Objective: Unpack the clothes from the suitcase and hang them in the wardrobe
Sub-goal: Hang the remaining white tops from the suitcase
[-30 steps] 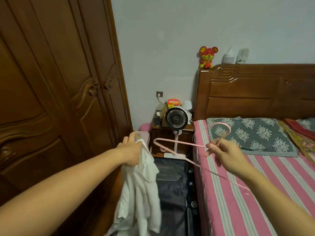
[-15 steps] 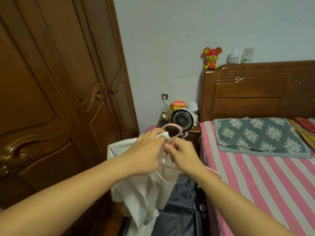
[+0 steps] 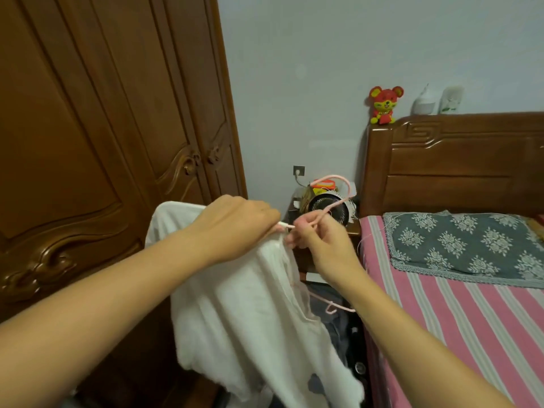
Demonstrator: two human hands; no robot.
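Meanwhile left hand [image 3: 235,225] grips white shirt [image 3: 250,313]; right hand [image 3: 318,234] pinches pink hanger [image 3: 338,198], fan [image 3: 328,212] behind.

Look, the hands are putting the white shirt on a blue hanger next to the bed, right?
Nearly. The hanger is pink, not blue, as the head view shows. The hands, left and right, are putting the white shirt on it next to the bed.

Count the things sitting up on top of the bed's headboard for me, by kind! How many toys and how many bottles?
Red and yellow mouse toy: 1
White bottles, one rounded and one with a green leaf print: 2
Total: 3
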